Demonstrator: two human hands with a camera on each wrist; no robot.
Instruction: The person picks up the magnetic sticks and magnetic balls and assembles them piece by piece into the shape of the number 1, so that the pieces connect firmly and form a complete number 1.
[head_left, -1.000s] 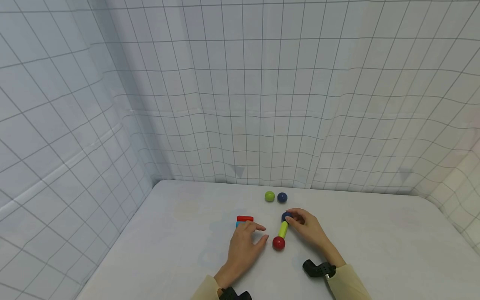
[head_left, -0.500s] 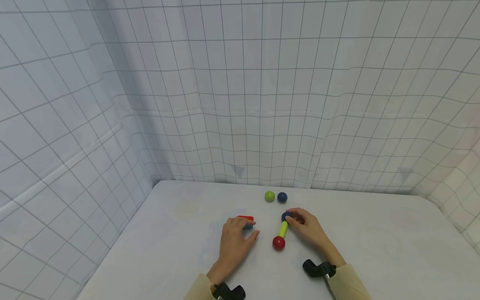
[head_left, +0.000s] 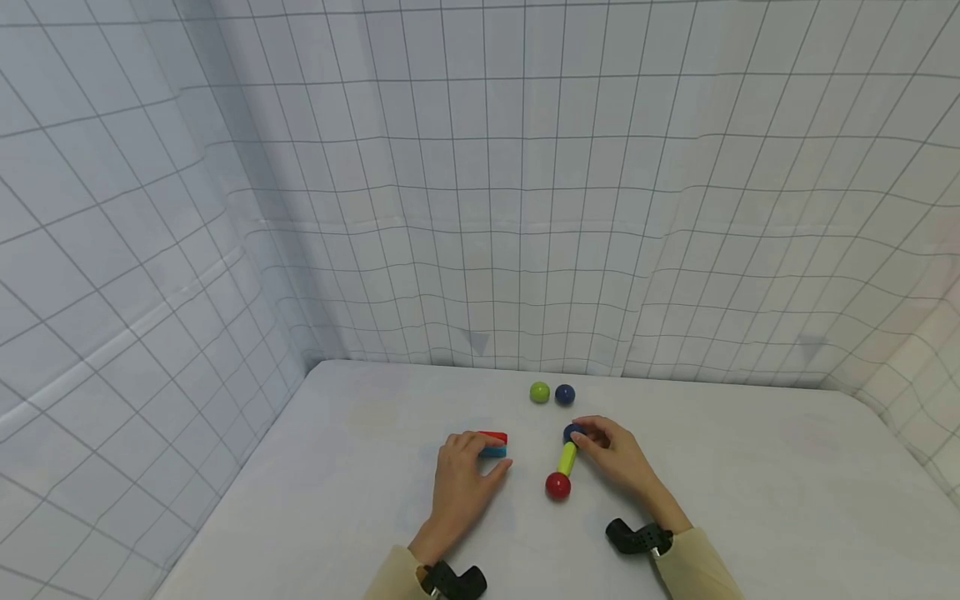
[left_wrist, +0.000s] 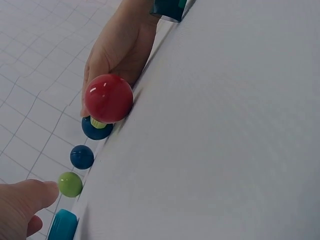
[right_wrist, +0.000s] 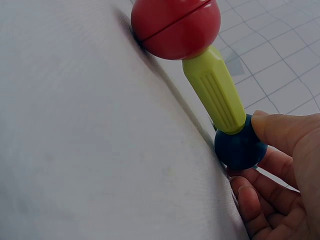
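My right hand (head_left: 618,458) pinches a dark blue ball (right_wrist: 239,147) between thumb and fingers, down on the table. A yellow-green ribbed rod (right_wrist: 215,90) joins that ball to a larger red ball (head_left: 558,486), whose seam shows in the right wrist view. My left hand (head_left: 459,483) is over a light blue rod (head_left: 495,452) and a red rod (head_left: 497,436) that lie side by side. Its fingers are loosely bent and cover the rods' left ends; its thumb stands apart from the blue rod. Whether a fingertip touches the rods cannot be seen.
A green ball (head_left: 539,392) and another dark blue ball (head_left: 565,394) lie farther back on the white table (head_left: 360,467). Grid-patterned white curtains (head_left: 517,208) hang behind the table and at its sides. Each wrist wears a black camera mount (head_left: 633,537).
My left hand has moved left, from beside the yellow-green rod to the rods' left ends, uncovering more of the light blue rod. The right hand has stayed on the dark blue ball.
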